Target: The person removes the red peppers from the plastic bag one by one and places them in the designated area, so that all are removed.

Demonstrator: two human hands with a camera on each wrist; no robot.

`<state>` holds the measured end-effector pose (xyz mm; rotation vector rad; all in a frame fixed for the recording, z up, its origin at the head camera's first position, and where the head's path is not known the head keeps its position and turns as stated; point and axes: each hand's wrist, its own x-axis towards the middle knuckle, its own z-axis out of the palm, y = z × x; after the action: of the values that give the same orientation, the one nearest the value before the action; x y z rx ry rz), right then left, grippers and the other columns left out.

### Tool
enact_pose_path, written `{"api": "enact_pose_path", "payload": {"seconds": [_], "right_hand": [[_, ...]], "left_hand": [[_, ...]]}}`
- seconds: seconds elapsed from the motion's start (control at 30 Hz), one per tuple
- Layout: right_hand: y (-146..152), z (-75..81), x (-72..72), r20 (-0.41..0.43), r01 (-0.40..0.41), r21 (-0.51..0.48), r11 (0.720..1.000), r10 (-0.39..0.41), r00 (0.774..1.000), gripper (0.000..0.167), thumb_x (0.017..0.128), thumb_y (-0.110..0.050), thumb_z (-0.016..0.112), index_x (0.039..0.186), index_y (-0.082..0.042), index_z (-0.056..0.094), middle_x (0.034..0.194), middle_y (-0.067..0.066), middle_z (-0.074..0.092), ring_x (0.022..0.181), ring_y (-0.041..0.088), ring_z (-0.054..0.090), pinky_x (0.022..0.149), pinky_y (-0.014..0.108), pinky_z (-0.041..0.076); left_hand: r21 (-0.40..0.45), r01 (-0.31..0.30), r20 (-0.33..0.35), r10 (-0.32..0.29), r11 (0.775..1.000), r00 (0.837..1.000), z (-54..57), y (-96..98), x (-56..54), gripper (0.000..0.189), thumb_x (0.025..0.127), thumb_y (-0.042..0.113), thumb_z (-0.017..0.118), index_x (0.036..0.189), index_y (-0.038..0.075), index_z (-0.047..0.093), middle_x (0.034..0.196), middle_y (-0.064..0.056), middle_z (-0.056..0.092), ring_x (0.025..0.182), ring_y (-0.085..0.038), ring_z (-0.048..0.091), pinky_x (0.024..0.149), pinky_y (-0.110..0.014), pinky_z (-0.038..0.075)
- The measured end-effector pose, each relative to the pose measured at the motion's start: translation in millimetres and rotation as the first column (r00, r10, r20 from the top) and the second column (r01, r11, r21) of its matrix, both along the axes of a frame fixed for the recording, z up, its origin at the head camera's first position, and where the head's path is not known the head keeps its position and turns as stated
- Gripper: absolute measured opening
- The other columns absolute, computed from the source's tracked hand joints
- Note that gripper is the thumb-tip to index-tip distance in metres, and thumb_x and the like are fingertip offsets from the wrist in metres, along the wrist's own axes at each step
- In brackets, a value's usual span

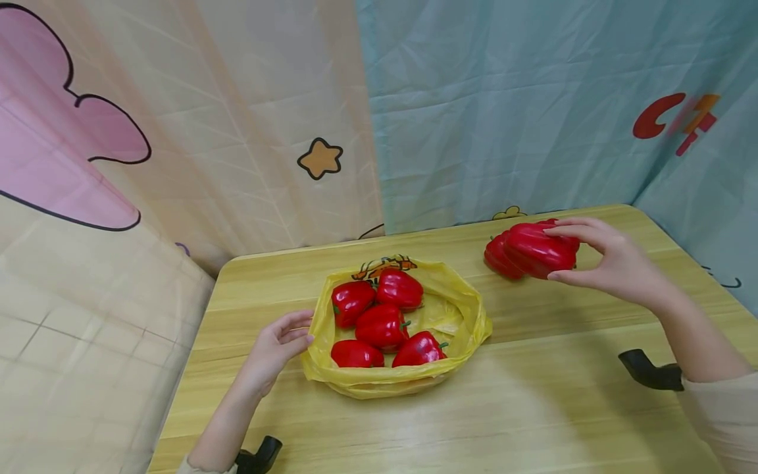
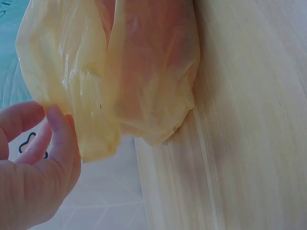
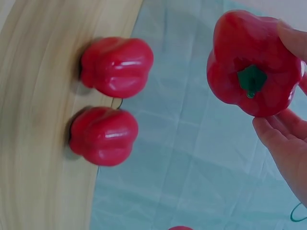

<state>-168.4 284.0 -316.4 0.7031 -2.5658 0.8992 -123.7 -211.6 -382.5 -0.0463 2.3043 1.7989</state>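
Observation:
My left hand (image 1: 274,352) pinches the left rim of a yellow plastic bag (image 1: 474,322) between thumb and fingers. The bag stands wide open on the table, with several red bell peppers (image 1: 379,327) lying inside. To the right, my right hand (image 1: 616,263) grips another red bell pepper (image 1: 535,251) by its sides, raised above the table. Its green stem (image 3: 252,79) shows in the right wrist view. Two more bell peppers rest on the table there, an upper one (image 3: 117,67) and a lower one (image 3: 104,136); the held pepper partly covers them in the head view.
The wooden table (image 1: 503,408) has its far edge against printed curtains (image 1: 509,99). Another curtain hangs at the right side, and a tiled pale surface (image 1: 101,349) lies left of the table. A black curved mount (image 1: 650,370) sits at each wrist.

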Motion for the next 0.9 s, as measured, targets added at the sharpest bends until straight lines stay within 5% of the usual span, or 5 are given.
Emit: {"api": "enact_pose_path", "payload": {"seconds": [0.37,0.77,0.9], "right_hand": [[28,2.9,2.9,0.016,0.091,-0.027,0.995,-0.091,0.996,0.065,0.061,0.002,0.084,0.121,-0.006,0.06,0.117,-0.02,0.047,0.105,-0.001,0.039,0.072,0.0,0.036],[54,-2.1,5.6,0.104,0.238,-0.038,0.971,-0.233,0.967,0.064,0.066,-0.004,0.083,0.125,-0.004,0.056,0.116,-0.026,0.039,0.102,-0.006,0.033,0.069,-0.004,0.031],[61,-4.0,6.6,0.125,0.278,-0.014,0.96,-0.275,0.953,0.063,0.068,-0.007,0.082,0.125,-0.004,0.055,0.118,-0.015,0.041,0.1,-0.007,0.03,0.067,-0.004,0.029]], "left_hand": [[0.009,-0.004,0.006,0.004,1.0,1.0,1.2,0.4,-0.2,0.044,0.088,-0.001,0.059,0.13,-0.003,0.047,0.126,-0.02,0.051,0.11,-0.027,0.053,0.082,-0.023,0.049],[0.01,0.002,0.008,-0.002,1.0,1.0,3.1,0.1,0.1,0.045,0.089,0.0,0.059,0.132,-0.003,0.046,0.129,-0.02,0.049,0.112,-0.028,0.052,0.083,-0.022,0.049],[0.007,-0.002,0.008,0.002,1.0,1.0,1.5,-0.1,-0.2,0.045,0.088,-0.001,0.059,0.131,-0.003,0.047,0.128,-0.02,0.05,0.11,-0.028,0.053,0.083,-0.023,0.049]]}}
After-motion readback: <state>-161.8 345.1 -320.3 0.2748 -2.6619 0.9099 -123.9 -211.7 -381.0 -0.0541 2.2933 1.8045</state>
